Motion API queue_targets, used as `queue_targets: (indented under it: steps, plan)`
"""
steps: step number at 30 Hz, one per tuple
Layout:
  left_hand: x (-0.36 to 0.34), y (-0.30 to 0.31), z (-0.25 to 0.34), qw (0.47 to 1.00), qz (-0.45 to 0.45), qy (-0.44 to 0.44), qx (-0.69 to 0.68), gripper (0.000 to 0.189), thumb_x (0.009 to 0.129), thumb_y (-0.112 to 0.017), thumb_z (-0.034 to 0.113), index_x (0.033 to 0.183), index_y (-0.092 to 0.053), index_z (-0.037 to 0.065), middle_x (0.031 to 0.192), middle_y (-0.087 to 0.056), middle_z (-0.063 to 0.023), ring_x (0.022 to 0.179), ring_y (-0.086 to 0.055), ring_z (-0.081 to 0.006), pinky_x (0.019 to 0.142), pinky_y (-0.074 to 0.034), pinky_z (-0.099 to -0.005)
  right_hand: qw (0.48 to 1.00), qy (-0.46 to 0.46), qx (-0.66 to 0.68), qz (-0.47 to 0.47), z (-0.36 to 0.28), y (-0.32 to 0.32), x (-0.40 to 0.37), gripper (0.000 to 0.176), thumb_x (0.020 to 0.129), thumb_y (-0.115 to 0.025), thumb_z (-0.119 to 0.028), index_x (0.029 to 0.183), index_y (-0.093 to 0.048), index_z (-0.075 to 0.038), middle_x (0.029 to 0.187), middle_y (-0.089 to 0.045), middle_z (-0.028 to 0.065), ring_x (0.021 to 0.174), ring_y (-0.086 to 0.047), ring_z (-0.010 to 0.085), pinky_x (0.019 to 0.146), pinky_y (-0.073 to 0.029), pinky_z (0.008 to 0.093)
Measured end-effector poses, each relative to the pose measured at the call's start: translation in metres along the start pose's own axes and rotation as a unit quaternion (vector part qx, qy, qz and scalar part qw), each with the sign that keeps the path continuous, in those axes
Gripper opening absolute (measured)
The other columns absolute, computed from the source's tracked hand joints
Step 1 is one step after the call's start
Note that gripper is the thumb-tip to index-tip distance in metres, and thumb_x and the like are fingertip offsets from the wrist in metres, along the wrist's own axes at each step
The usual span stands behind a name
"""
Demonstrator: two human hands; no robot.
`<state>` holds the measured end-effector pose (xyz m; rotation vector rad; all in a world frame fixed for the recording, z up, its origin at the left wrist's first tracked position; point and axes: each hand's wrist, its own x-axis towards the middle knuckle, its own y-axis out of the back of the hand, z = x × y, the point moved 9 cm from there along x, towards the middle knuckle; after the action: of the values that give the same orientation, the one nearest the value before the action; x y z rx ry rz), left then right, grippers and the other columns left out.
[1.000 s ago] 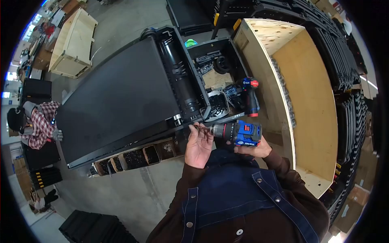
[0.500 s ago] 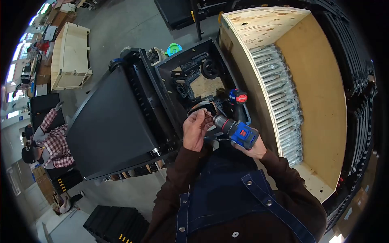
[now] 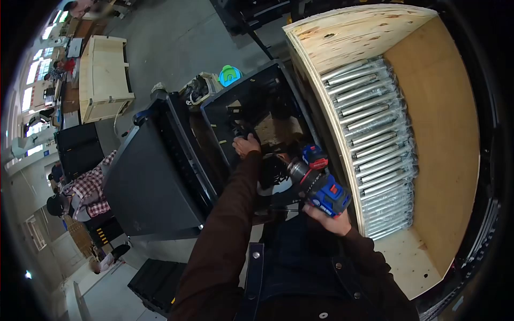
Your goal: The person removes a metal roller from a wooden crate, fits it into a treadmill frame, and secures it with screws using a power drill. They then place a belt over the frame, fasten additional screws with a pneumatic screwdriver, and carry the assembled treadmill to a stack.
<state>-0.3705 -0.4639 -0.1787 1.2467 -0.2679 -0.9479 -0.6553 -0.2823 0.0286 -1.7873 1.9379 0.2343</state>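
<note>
My right hand (image 3: 332, 220) is wrapped round a blue cordless drill (image 3: 326, 195), its chuck pointing up and left over the near edge of the black bin. Reaching into the left side of that black bin (image 3: 214, 124), my left hand (image 3: 247, 145) has its fingers curled at a black part (image 3: 243, 130); shadow hides its exact shape. A second tool with a blue and red battery (image 3: 315, 157) stands at the bin's right side, just beyond the drill chuck. A white and black round item (image 3: 274, 179) lies between my forearm and the drill.
On the right stands a plywood crate (image 3: 444, 134) holding metal tubes (image 3: 369, 128) in clear plastic. A black-covered machine (image 3: 155, 182) is on the left, with a person in a checked shirt (image 3: 88, 187) beyond it. A green-lidded container (image 3: 229, 76) sits behind the bin.
My left hand has left the drill's tip and moved forward into the bin. The drill stays in my right hand, slightly lower and to the right. The view has shifted.
</note>
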Motion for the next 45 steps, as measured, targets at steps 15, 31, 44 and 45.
queue_targets:
  steps: [15, 31, 44, 45]
  plan:
    - [-0.063, 0.052, 0.026, 0.907, -0.192, -0.003, -0.374, 0.038, 0.095, -0.068, 0.021, 0.119, -0.060, -0.008, 0.113, -0.065, -0.0130, 0.097, -0.067, -0.0233, 0.082, -0.055, -0.0392, 0.981, -0.081, 0.172, -0.034, -0.012, 0.001, -0.018, 0.036, 0.087, -0.073, -0.003, 0.122, -0.065, -0.004, 0.106, -0.070, 0.0071, 0.089, -0.069, 0.0167, 0.082, -0.057, 0.0314]
    - [0.030, 0.302, 0.034, 0.887, 0.120, -0.217, -0.389, 0.026, 0.091, -0.072, 0.015, 0.111, -0.066, 0.000, 0.093, -0.070, -0.0132, 0.074, -0.067, -0.0192, 0.067, -0.055, -0.0330, 0.989, 0.037, 0.146, -0.003, -0.028, -0.043, -0.041, 0.039, 0.085, -0.065, -0.002, 0.124, -0.059, 0.001, 0.108, -0.067, 0.0102, 0.087, -0.068, 0.0207, 0.088, -0.056, 0.0386]
    - [0.019, 0.247, 0.046, 0.859, -0.066, -0.308, -0.404, 0.062, 0.095, -0.058, 0.016, 0.151, -0.036, 0.001, 0.139, -0.056, -0.0243, 0.127, -0.056, -0.0395, 0.106, -0.043, -0.0421, 0.996, 0.037, 0.079, -0.028, -0.040, -0.104, -0.034, 0.047, 0.086, -0.066, 0.006, 0.132, -0.056, -0.001, 0.115, -0.069, 0.0120, 0.088, -0.070, 0.0237, 0.083, -0.058, 0.0376]
    - [0.019, 0.248, 0.046, 0.858, -0.066, -0.305, -0.408, 0.062, 0.095, -0.058, 0.016, 0.151, -0.036, 0.001, 0.139, -0.056, -0.0243, 0.127, -0.056, -0.0395, 0.106, -0.043, -0.0421, 0.996, 0.036, 0.074, -0.028, -0.047, -0.109, -0.030, 0.047, 0.086, -0.066, 0.006, 0.132, -0.056, -0.001, 0.115, -0.069, 0.0120, 0.088, -0.070, 0.0237, 0.083, -0.058, 0.0376]
